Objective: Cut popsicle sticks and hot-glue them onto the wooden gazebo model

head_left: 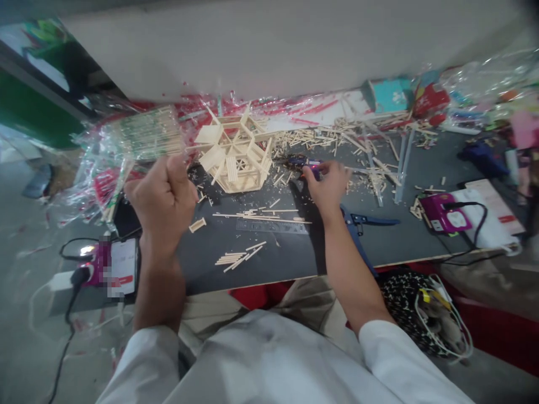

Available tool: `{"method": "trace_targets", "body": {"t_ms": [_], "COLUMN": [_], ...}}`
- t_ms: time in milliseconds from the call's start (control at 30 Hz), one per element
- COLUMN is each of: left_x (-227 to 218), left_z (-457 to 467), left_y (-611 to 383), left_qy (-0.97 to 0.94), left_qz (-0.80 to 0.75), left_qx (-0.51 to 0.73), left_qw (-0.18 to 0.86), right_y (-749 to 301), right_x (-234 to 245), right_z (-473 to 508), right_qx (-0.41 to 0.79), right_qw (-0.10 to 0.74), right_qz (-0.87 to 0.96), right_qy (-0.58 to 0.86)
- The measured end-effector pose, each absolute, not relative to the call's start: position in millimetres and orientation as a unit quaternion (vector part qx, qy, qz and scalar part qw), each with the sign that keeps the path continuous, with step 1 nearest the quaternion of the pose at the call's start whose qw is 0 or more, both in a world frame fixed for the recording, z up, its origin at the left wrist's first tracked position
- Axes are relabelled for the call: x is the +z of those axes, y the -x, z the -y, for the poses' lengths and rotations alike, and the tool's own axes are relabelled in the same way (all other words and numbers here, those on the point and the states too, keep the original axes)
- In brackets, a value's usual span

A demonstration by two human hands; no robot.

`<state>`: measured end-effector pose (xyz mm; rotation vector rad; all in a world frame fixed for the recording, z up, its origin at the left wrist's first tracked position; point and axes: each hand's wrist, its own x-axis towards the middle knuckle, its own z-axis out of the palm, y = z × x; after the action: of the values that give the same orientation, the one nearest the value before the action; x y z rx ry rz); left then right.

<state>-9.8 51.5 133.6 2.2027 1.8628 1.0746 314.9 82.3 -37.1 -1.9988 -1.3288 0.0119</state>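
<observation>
My left hand [162,199] is raised at the left of the dark table, closed in a fist; whatever it may hold is hidden. Behind it lies a bundle of thin wooden sticks [147,132] in clear plastic. My right hand [330,185] is closed round a dark purple glue gun [310,163] with a small red light. Left of the gun stands a many-sided model [236,148] built of pale sticks, with flaps spread outward. Between my hands, long sticks lie across a clear ruler [273,225]. A small stick piece [197,225] and several short sticks [238,257] lie nearer me.
Stick offcuts [311,137] litter the back. Blue-handled cutters [362,221] lie beside my right forearm. Purple power adapters [446,213] with cables and a phone [125,264] sit near the table ends. A black patterned bag [398,303] is below the front edge.
</observation>
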Motion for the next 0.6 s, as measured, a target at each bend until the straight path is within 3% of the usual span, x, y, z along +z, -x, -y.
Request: {"method": "trace_targets", "body": {"t_ms": [100,267,400,600], "left_x": [98.9,20.5,-16.7,-28.0], "left_z": [-36.5,6.8,50.2,65.0], "left_y": [21.8,66.6,91.7,95.7], "left_qy": [-0.746,-0.717,-0.724,-0.667], "left_qz": [-0.571,-0.636,-0.627,-0.644], "left_qx": [0.344,0.272,0.281,0.375], "left_qw": [-0.006,0.083,0.051,0.019], "right_y": [-314.8,-317.4,-323.3,-334.8], "right_x": [-43.7,-50.6,-51.4,-47.9], "right_z": [-82.2,-80.9,-83.4,-89.5], "right_qx": [0.032,0.092,0.104,0.111], "right_qw": [0.312,0.295,0.337,0.451], "right_qz": [0.500,0.509,0.492,0.463], "right_qy": [0.808,0.803,0.796,0.755]}}
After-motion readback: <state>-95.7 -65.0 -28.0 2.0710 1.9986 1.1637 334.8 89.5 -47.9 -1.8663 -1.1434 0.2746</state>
